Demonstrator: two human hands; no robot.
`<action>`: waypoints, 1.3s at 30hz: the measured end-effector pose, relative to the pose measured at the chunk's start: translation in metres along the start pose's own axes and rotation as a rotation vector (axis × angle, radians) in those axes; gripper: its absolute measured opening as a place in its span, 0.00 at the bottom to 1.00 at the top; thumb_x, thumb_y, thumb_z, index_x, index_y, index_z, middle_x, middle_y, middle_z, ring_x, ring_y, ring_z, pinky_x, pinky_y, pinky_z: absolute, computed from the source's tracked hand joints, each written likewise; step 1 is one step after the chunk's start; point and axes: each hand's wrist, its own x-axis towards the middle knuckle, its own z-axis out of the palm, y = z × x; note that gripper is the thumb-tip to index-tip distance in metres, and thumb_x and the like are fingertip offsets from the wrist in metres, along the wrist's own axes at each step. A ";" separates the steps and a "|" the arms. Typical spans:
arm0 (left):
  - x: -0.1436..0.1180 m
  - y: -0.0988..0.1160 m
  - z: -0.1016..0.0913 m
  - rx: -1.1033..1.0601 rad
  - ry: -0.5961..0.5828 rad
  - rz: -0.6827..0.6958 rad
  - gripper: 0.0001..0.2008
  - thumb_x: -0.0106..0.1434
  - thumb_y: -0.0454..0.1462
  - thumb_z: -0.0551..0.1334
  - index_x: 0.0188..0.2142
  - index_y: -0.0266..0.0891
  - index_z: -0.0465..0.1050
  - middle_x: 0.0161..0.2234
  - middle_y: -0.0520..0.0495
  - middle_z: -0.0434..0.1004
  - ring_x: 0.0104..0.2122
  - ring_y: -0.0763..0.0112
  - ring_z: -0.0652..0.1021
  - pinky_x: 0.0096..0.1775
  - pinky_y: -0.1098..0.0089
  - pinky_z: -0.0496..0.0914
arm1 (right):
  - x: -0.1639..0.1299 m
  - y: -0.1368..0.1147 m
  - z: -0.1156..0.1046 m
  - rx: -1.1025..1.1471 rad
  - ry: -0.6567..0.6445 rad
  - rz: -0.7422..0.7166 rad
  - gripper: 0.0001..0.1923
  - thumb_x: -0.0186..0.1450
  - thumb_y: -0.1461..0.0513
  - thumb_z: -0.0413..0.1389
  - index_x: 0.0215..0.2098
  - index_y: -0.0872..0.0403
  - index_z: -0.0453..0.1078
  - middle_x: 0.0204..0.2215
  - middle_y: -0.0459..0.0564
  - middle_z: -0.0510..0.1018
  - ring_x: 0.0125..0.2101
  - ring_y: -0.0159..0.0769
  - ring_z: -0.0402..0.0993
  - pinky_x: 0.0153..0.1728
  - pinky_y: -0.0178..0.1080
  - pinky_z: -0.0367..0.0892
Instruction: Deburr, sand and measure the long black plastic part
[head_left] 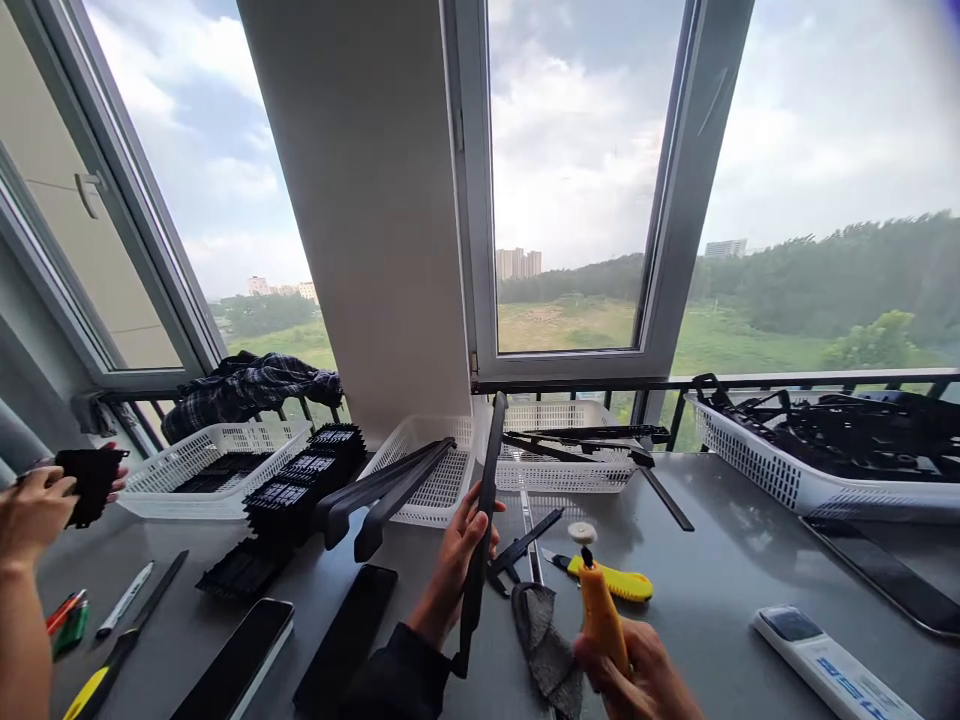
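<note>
Left hand (452,560): grip closed, fingers and thumb wrapped round the lower-middle stretch of a long, narrow black plastic strip (475,590). Right hand (641,672): grip closed round the handle of an orange-yellow hand tool (602,618) with a small white round tip (581,533); no gap visible in the fist.

Key relation: strip lies to the left of the right-hand grip, long axis near upright, top end leaning slightly right and away from the person. Left hand is on it; tool tip points up and away, apart from the strip, not touching it.

Between strip and tool, on the grey table (720,560): black caliper (523,548) and crumpled grey cloth (546,645). Yellow utility knife (619,580) just beyond the right hand, blade end toward the strip.

Further out: two thick black curved-end bars (405,497) rest over the near left edge of a white perforated plastic basket (439,432), left of the strip. Thin black strips (577,436) lie across another white basket (525,475) behind. Far left, a co-worker's hand (34,515) holds a flat black part (91,485).
</note>
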 end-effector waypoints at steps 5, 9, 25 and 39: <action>0.008 -0.011 -0.016 -0.051 0.099 -0.007 0.33 0.59 0.55 0.75 0.59 0.44 0.78 0.44 0.46 0.79 0.27 0.78 0.71 0.27 0.77 0.66 | 0.052 -0.025 0.007 -0.077 -0.323 0.004 0.30 0.68 0.42 0.58 0.23 0.49 0.50 0.22 0.40 0.52 0.24 0.30 0.46 0.24 0.36 0.46; -0.001 -0.015 -0.021 -0.077 0.136 -0.014 0.33 0.64 0.58 0.71 0.61 0.44 0.76 0.46 0.44 0.79 0.26 0.77 0.70 0.25 0.74 0.66 | 0.050 -0.016 0.024 -0.081 -0.427 0.034 0.23 0.68 0.50 0.59 0.24 0.49 0.55 0.23 0.39 0.55 0.25 0.31 0.49 0.26 0.36 0.46; -0.002 -0.004 -0.015 -0.097 0.179 -0.047 0.33 0.63 0.57 0.72 0.61 0.45 0.76 0.46 0.44 0.79 0.27 0.78 0.68 0.27 0.75 0.65 | 0.034 -0.006 0.026 -0.475 -0.651 0.017 0.27 0.73 0.41 0.52 0.27 0.50 0.57 0.23 0.42 0.64 0.26 0.33 0.61 0.31 0.38 0.50; -0.016 -0.007 0.012 -0.096 0.041 -0.131 0.27 0.71 0.55 0.65 0.59 0.39 0.74 0.47 0.40 0.81 0.28 0.75 0.72 0.28 0.72 0.65 | 0.040 -0.002 0.021 -0.309 -0.576 0.106 0.26 0.73 0.42 0.51 0.28 0.50 0.55 0.23 0.40 0.59 0.26 0.32 0.54 0.30 0.39 0.48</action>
